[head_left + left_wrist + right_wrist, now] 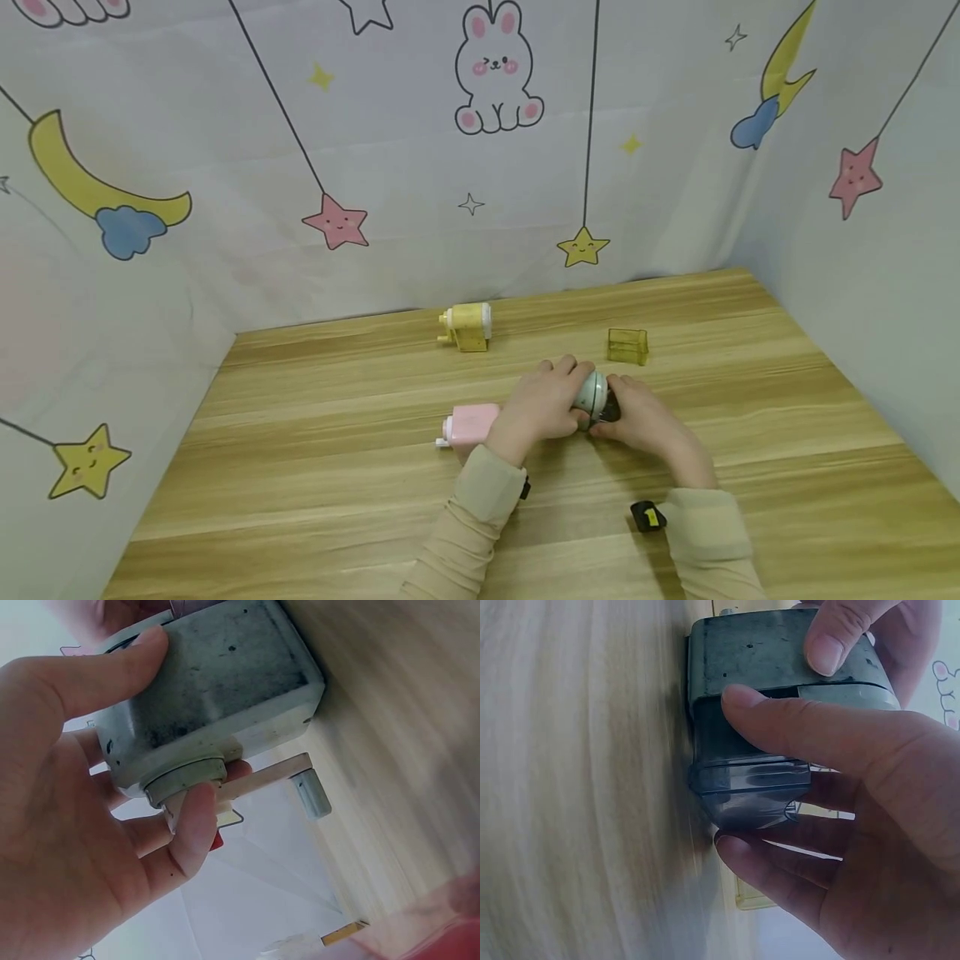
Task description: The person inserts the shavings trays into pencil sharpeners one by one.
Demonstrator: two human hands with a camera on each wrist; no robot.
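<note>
A green, crank-handled pencil sharpener [591, 393] is held low over the wooden table between both hands. My left hand [543, 400] grips its body, thumb on one face and fingers around the crank end; the crank handle [262, 780] sticks out past those fingers. On the opposite end, my right hand [645, 421] holds the dark see-through shavings drawer [750, 791] between thumb and fingers. The drawer sits against the body; how far it is inserted I cannot tell. A pink pencil sharpener [474, 423] stands close by the left wrist, partly hidden by it.
Farther back stands a yellow pencil sharpener [468, 325]. A see-through yellow drawer [627, 346] lies apart from it, beyond the hands. The wooden table [315, 483] is bordered at the back and sides by printed cloth walls [405, 167].
</note>
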